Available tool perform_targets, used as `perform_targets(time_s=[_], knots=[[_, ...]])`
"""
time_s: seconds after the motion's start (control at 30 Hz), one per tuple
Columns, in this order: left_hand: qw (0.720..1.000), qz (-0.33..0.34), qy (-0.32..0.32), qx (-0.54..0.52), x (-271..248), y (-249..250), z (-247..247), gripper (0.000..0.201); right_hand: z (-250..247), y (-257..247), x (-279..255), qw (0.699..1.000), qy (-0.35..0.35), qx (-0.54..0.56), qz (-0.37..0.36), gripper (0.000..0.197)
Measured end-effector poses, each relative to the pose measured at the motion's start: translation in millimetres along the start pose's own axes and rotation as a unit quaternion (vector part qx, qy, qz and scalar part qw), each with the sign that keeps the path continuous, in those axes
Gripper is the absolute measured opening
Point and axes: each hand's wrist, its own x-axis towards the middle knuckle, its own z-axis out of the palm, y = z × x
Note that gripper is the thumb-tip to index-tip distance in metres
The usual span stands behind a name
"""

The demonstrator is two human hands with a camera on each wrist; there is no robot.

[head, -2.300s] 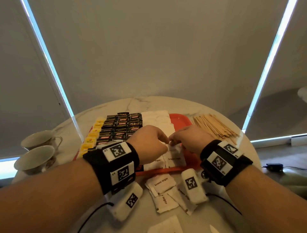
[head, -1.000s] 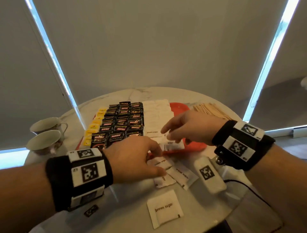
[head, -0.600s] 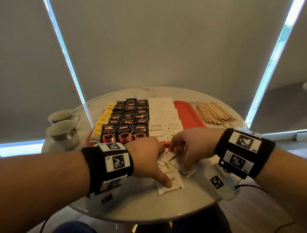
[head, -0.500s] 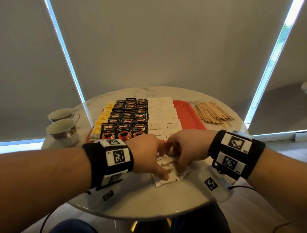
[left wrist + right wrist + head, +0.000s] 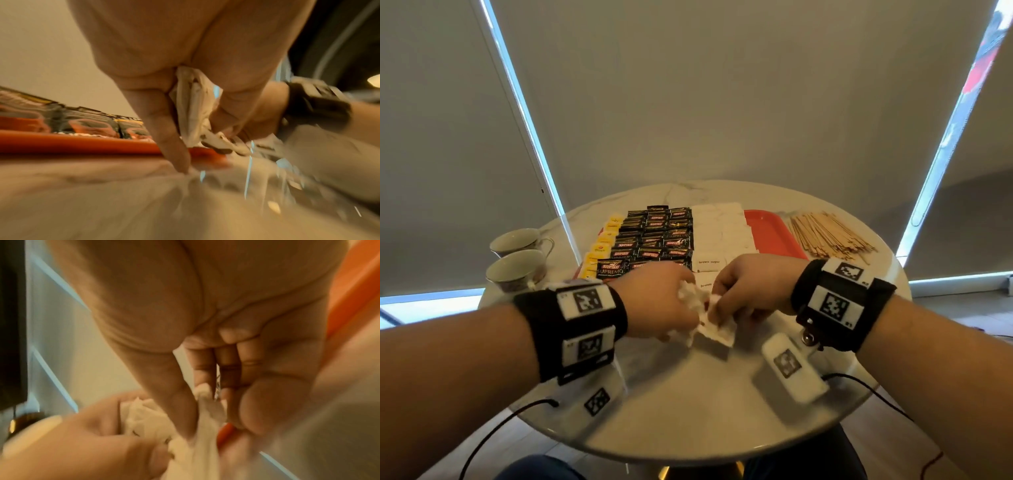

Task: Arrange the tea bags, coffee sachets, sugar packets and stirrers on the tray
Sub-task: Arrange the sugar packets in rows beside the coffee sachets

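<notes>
Both forearms in, wrists banded. Left hand [image 5: 657, 301] and right hand [image 5: 748, 291] meet knuckles-up low over the counter, fingers curled down, each pinching white packets [image 5: 714, 330].

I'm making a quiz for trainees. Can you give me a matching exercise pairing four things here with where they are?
Things:
1. wooden stirrers
2. coffee sachets
3. teacups
4. loose sugar packets

Places:
A. on the red tray
B. between both hands
C. on the table, right of the tray
D. on the table, left of the tray

Pairs: 1-C, 2-A, 3-D, 4-B
</notes>
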Motion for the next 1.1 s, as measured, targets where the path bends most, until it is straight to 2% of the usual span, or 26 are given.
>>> perform_targets(time_s=[0.07, 0.1, 0.2, 0.23, 0.33, 0.4, 0.5, 0.57, 0.67, 0.73, 0.83, 0.9, 1.0, 1.1], knots=[[0.989, -0.024, 0.063, -0.135, 9, -8, -15, 0.013, -10, -1, 3, 0.990, 0.015, 0.142, -0.014, 0.031], [0.974, -0.034, 0.091, -0.204, 15, -11, -21, 0.014, -16, -2, 5, 0.979, 0.027, 0.198, -0.028, 0.032], [0.890, -0.059, 0.094, -0.442, 32, -7, -29, 0.039, -29, -8, 18, 0.949, 0.075, 0.297, -0.071, 0.024], [0.867, -0.062, 0.097, -0.485, 38, -4, -30, 0.042, -31, -10, 25, 0.941, 0.088, 0.318, -0.081, 0.021], [0.816, -0.044, 0.104, -0.567, 55, 5, -34, 0.029, -37, -13, 46, 0.927, 0.119, 0.344, -0.088, 0.018], [0.794, -0.041, 0.119, -0.595, 71, 6, -34, 0.020, -40, -13, 60, 0.923, 0.140, 0.348, -0.086, 0.018], [0.798, -0.020, 0.121, -0.590, 95, -1, -32, 0.025, -47, -14, 76, 0.912, 0.153, 0.371, -0.088, 0.011], [0.794, -0.008, 0.126, -0.595, 108, -6, -31, 0.028, -53, -13, 85, 0.900, 0.161, 0.396, -0.085, 0.016], [0.771, -0.012, 0.149, -0.619, 123, -13, -32, 0.032, -58, -10, 97, 0.862, 0.162, 0.470, -0.096, 0.024], [0.760, -0.014, 0.155, -0.631, 130, -16, -32, 0.034, -58, -8, 103, 0.835, 0.171, 0.512, -0.107, 0.021], [0.747, -0.013, 0.158, -0.645, 135, -20, -28, 0.037, -55, -6, 108, 0.811, 0.191, 0.541, -0.118, 0.012], [0.737, -0.010, 0.163, -0.656, 137, -24, -26, 0.036, -52, -5, 110, 0.815, 0.184, 0.536, -0.122, 0.018], [0.723, -0.005, 0.172, -0.669, 137, -28, -25, 0.035, -46, -5, 110, 0.849, 0.163, 0.487, -0.125, 0.019], [0.730, 0.000, 0.170, -0.662, 134, -30, -26, 0.028, -44, -5, 109, 0.860, 0.177, 0.460, -0.131, 0.016]])
